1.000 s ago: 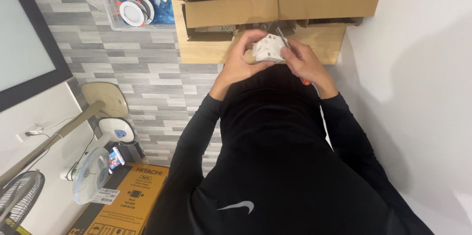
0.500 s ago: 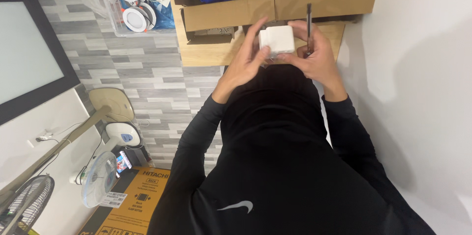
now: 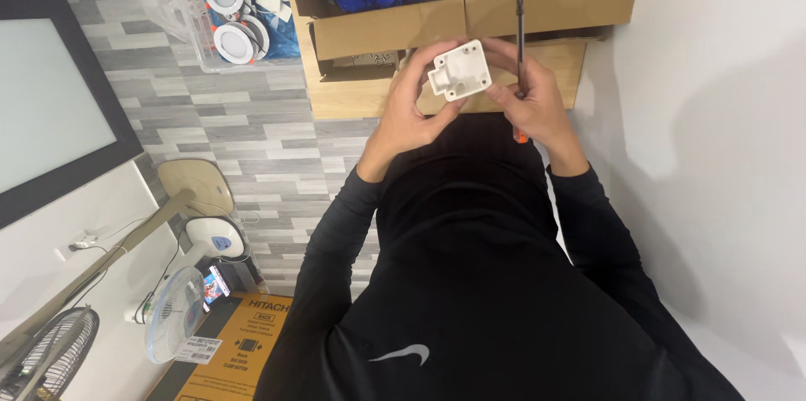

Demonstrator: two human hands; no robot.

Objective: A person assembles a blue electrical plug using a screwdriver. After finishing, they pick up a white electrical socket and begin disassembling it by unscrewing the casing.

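Both hands up over wooden shelf (image 3: 361, 94): left hand (image 3: 411, 107) curled around white square plastic housing (image 3: 459, 70); right hand (image 3: 529, 99) pinches its edge, also gripping thin black-shafted screwdriver (image 3: 520, 40).

Bright, even indoor light is filling the scene, and nothing is glaring. The person is casting a broad, soft grey shadow on the white wall (image 3: 722, 115) at right. The hands and the middle are staying sharp. The wide lens is bending and stretching lines at the edges, most at the fan (image 3: 42, 355), near left.
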